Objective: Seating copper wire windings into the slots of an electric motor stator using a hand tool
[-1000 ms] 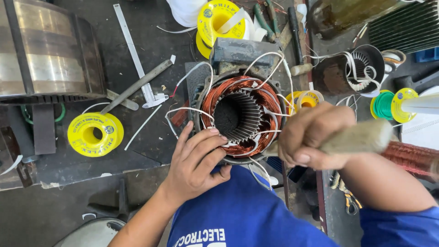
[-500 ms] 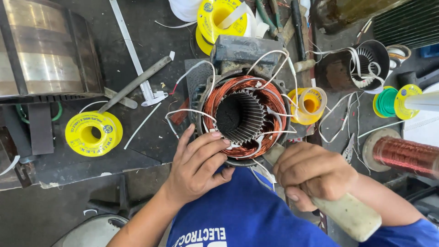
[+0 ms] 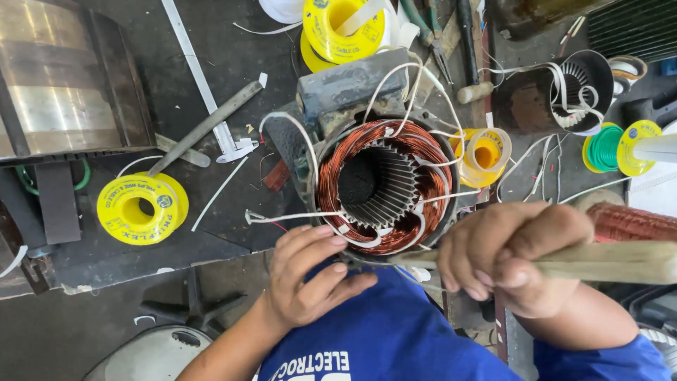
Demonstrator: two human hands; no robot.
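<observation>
A motor stator (image 3: 384, 187) with copper windings and white sleeved leads stands on the dark bench, bore facing up. My left hand (image 3: 307, 275) rests on its near rim, fingertips touching the copper coil and a white lead. My right hand (image 3: 511, 254) grips a pale wooden handle (image 3: 606, 262) lying level and pointing right, just right of the stator's near edge. The tool's working end is hidden behind my fingers.
A yellow wire spool (image 3: 139, 207) lies at left, another (image 3: 343, 25) at the top. A large steel cylinder (image 3: 63, 81) fills the upper left. A smaller stator (image 3: 582, 88), green spool (image 3: 605, 148), yellow tape roll (image 3: 486, 155) and copper coil (image 3: 635, 220) crowd the right.
My right hand swung the wooden handle from pointing down toward me to lying level and rightward. The view has come closer to the stator. My left hand stays on the rim.
</observation>
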